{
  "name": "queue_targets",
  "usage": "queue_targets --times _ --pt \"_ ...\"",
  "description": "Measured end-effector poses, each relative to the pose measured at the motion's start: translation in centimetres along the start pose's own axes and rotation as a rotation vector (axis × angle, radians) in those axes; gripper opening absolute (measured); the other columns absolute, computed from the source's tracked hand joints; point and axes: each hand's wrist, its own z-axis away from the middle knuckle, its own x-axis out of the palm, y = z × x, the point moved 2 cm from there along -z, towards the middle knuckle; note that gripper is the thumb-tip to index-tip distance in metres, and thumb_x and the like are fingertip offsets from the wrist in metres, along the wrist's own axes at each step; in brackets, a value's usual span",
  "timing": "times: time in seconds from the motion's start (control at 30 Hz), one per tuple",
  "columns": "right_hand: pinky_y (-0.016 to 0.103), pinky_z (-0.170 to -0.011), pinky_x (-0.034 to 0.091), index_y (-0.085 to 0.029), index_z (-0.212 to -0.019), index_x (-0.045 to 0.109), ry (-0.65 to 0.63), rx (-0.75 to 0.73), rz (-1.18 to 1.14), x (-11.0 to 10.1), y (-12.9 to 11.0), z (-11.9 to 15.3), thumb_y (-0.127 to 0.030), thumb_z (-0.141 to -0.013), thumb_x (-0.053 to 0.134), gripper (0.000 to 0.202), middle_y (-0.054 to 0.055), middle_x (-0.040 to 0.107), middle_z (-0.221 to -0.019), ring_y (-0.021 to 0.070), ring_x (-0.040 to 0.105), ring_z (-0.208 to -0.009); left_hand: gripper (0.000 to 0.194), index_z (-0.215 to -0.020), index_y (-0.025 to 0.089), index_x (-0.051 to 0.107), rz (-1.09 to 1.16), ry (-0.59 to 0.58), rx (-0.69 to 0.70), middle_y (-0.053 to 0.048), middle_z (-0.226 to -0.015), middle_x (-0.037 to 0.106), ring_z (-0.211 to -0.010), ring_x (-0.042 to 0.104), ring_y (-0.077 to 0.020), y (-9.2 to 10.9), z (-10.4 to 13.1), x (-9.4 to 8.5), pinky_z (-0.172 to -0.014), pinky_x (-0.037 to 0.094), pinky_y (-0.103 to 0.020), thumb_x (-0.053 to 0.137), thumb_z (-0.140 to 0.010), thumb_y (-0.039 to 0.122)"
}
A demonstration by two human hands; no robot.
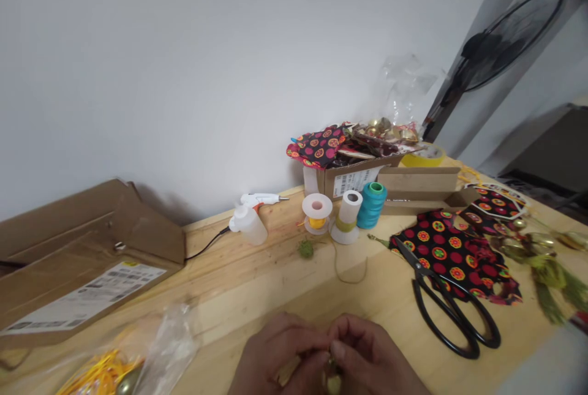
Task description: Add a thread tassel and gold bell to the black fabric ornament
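Observation:
At the bottom middle of the head view, my left hand (pixel 285 352) and my right hand (pixel 367 355) meet with their fingertips pinched together. Between them is a small gold-coloured bell (pixel 333 381), partly hidden by the fingers and somewhat blurred. Both hands are closed at its top end; any thread there is too small to make out. Beyond the hands lie a small green thread ball (pixel 305 249) and a loose olive cord (pixel 351 278). Large black-handled scissors (pixel 443 300) rest to the right, their blades over a black patterned cloth (pixel 441 248).
Thread spools stand behind: yellow (pixel 316 214), olive (pixel 346 220) and teal (pixel 372 206). A white bottle (pixel 248 226) stands by a glue gun (pixel 264 199). Cardboard boxes (pixel 160 248) flank the table. A plastic bag (pixel 168 346) sits left, green tassels (pixel 551 285) right, a fan (pixel 509 43) behind.

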Motion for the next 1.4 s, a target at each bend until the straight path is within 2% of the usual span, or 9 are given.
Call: queue_targets --times 0.2,0.43,0.67,0.77,0.93,1.1,1.2,1.27,1.4 --pt "0.021 -0.053 0.033 -0.015 -0.063 0.053 0.036 0.0 0.099 -0.2 -0.4 -0.2 -0.05 -0.062 0.064 0.036 -0.004 0.048 -0.055 0.0086 0.042 -0.052 0.009 -0.071 0.022 0.069 0.071 -0.057 -0.153 -0.002 -0.064 0.068 -0.06 0.06 -0.0157 -0.5 -0.1 -0.1 -0.056 0.045 -0.022 0.06 -0.07 0.024" --pt "0.021 -0.055 0.035 -0.015 -0.061 0.054 0.103 -0.008 0.13 -0.2 -1.1 0.2 -0.048 -0.065 0.063 0.034 -0.003 0.048 -0.055 0.0094 0.043 -0.054 0.009 -0.069 0.021 0.069 0.06 -0.078 -0.167 -0.002 -0.065 0.068 -0.057 0.058 -0.0139 -1.3 0.4 0.5 -0.053 0.043 -0.02 0.061 -0.068 0.021" --pt "0.02 -0.051 0.036 -0.016 -0.067 0.053 0.141 -0.036 0.166 -0.1 0.1 0.3 -0.046 -0.07 0.058 0.03 -0.003 0.049 -0.058 0.0101 0.045 -0.054 0.013 -0.075 0.019 0.067 0.12 -0.07 -0.323 -0.003 -0.07 0.068 -0.067 0.06 -0.018 -1.6 0.8 0.9 -0.06 0.045 -0.024 0.057 -0.07 0.024" --pt "0.021 -0.048 0.036 -0.017 -0.07 0.055 0.136 -0.072 0.257 -0.2 0.3 0.3 -0.041 -0.074 0.055 0.025 -0.002 0.049 -0.057 0.0105 0.045 -0.052 0.012 -0.074 0.018 0.067 0.139 -0.058 -0.318 -0.003 -0.069 0.067 -0.066 0.059 -0.0177 -1.6 0.8 0.8 -0.06 0.045 -0.025 0.056 -0.07 0.023" --pt "0.024 -0.059 0.041 -0.016 -0.068 0.061 0.125 -0.199 0.454 -0.3 -0.7 0.5 -0.029 -0.073 0.055 0.014 0.002 0.056 -0.066 0.0147 0.052 -0.064 0.012 -0.073 0.019 0.067 0.186 -0.031 -0.319 -0.002 -0.067 0.065 -0.065 0.058 -0.0169 -1.8 0.8 0.7 -0.06 0.044 -0.024 0.056 -0.07 0.023" --pt "0.023 -0.057 0.042 -0.017 -0.075 0.06 0.114 -0.088 0.376 -0.3 -0.4 0.4 -0.029 -0.072 0.056 0.013 0.001 0.059 -0.067 0.0143 0.053 -0.064 0.011 -0.072 0.02 0.067 0.237 -0.004 -0.34 -0.001 -0.066 0.066 -0.064 0.057 -0.0157 -2.2 1.0 0.5 -0.058 0.043 -0.022 0.057 -0.071 0.025" --pt "0.023 -0.057 0.042 -0.017 -0.077 0.059 0.105 -0.082 0.409 -0.4 0.0 0.2 -0.029 -0.072 0.056 0.013 0.001 0.059 -0.066 0.0144 0.053 -0.063 0.012 -0.07 0.02 0.067 0.224 -0.019 -0.321 -0.001 -0.065 0.065 -0.062 0.056 -0.0148 -2.4 1.1 0.4 -0.056 0.042 -0.021 0.057 -0.071 0.027" --pt "0.024 -0.059 0.044 -0.017 -0.078 0.059 0.112 -0.136 0.499 -0.7 -0.1 0.2 -0.028 -0.074 0.055 0.012 0.002 0.06 -0.068 0.0152 0.054 -0.065 0.013 -0.069 0.019 0.067 0.175 -0.008 -0.311 0.0 -0.062 0.064 -0.06 0.055 -0.0143 -2.5 1.1 0.3 -0.054 0.041 -0.02 0.057 -0.071 0.027" --pt "0.029 -0.075 0.044 -0.021 -0.085 0.06 0.167 -0.378 0.729 -1.7 -0.9 1.1 -0.023 -0.074 0.055 0.012 0.006 0.062 -0.088 0.0194 0.055 -0.084 0.013 -0.071 0.019 0.066 0.028 0.046 -0.31 -0.001 -0.065 0.065 -0.062 0.057 -0.0156 -3.2 0.7 -0.7 -0.056 0.043 -0.021 0.055 -0.073 0.026"
